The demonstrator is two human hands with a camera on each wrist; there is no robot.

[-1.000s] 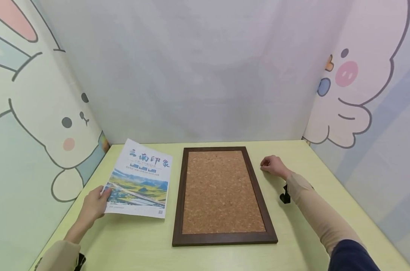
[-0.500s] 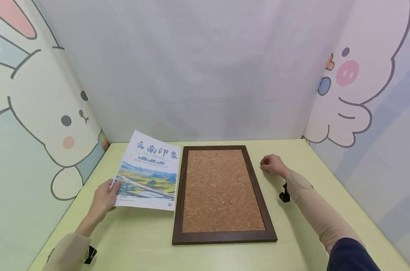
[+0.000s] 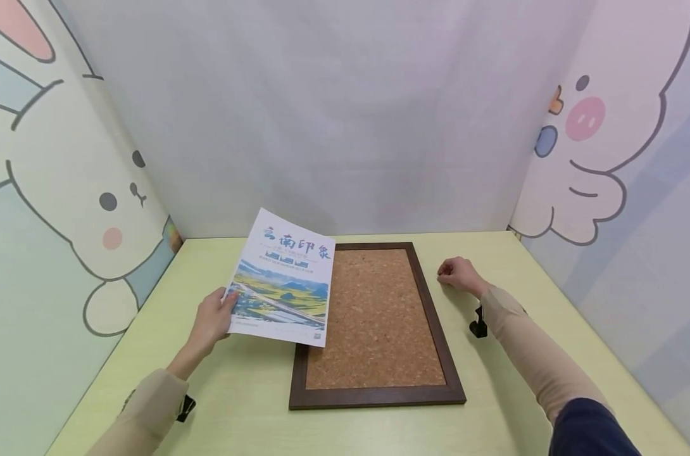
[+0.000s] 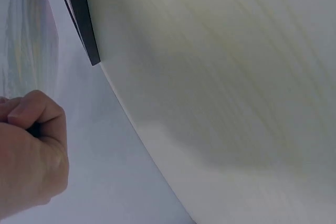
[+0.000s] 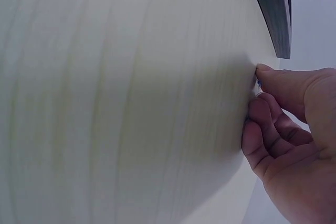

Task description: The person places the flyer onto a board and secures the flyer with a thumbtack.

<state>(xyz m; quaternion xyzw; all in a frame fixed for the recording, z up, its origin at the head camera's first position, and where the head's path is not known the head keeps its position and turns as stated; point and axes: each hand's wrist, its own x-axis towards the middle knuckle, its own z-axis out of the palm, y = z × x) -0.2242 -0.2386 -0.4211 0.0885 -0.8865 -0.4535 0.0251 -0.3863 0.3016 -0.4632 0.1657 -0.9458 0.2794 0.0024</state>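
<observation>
pale table point(image 3: 237, 405) under a cork board point(image 3: 379, 316); the left hand point(image 3: 211, 320) grips a printed poster point(image 3: 283, 280) by its left edge, over the board's left side; the right hand point(image 3: 460, 276), beside the board, pinches a tiny bluish thing point(image 5: 259, 83)

Bare hands point(image 3: 211, 322), beige slvs point(image 3: 533, 351) w/ small blk gadgets point(image 3: 478, 327), navy cloth point(image 3: 590, 430) higher on R.
</observation>
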